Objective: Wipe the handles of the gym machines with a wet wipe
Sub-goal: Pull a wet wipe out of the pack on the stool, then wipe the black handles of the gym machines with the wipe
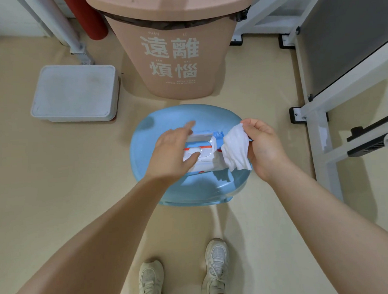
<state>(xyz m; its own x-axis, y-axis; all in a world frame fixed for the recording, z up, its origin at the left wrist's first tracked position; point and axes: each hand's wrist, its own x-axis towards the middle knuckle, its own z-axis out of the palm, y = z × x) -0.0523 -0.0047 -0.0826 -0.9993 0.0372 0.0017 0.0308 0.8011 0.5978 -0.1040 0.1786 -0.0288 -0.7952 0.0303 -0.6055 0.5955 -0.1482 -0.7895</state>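
A pack of wet wipes (207, 151) with a white flip lid lies on a round blue stool (144, 160) in front of me. My left hand (172, 151) rests on the pack with fingers mostly straight; the thumb touches the lid area and the index finger points forward. My right hand (263, 145) pinches a crumpled white wet wipe (235, 148), which hangs just right of the pack above the stool's right edge.
A pink bin (173, 58) with white lettering stands behind the stool. A grey lidded box (75, 93) sits on the floor at left. White gym machine frames (321, 130) run along the right side. My two shoes (183, 274) are on the beige floor below.
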